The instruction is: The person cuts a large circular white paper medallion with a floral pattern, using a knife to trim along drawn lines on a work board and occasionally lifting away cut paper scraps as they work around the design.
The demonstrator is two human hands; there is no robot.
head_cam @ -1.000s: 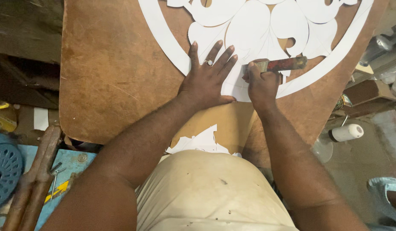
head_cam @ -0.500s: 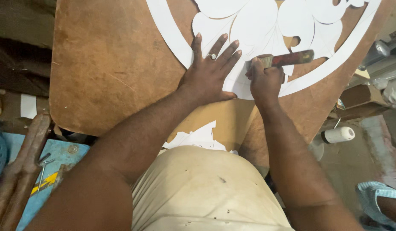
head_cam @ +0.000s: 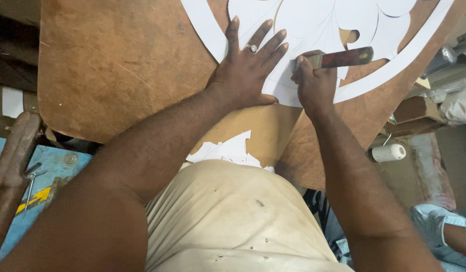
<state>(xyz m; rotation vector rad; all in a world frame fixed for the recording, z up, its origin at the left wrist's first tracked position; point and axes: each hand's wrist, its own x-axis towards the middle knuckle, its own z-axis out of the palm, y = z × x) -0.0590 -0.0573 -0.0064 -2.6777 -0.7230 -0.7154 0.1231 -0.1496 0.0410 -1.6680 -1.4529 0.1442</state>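
A large white paper cut-out with a ring border and petal shapes (head_cam: 313, 30) lies flat on the brown leather-like sheet (head_cam: 117, 60) that covers the tabletop. The left hand (head_cam: 248, 70) is open, palm down with fingers spread, pressing on the paper; a ring sits on one finger. Just beside it, the right hand (head_cam: 313, 83) is closed around a dark reddish-brown tool handle (head_cam: 343, 58), which lies across the paper and points to the right; its working end is hidden under the fist.

Near the body, white paper offcuts (head_cam: 228, 148) lie at the sheet's near edge. To the right, below the tabletop, hangs a small white roll (head_cam: 389, 152). At the far left, a blue surface (head_cam: 51, 166) carries small metal tools (head_cam: 31, 176) beside a rusty brown bar (head_cam: 11, 161).
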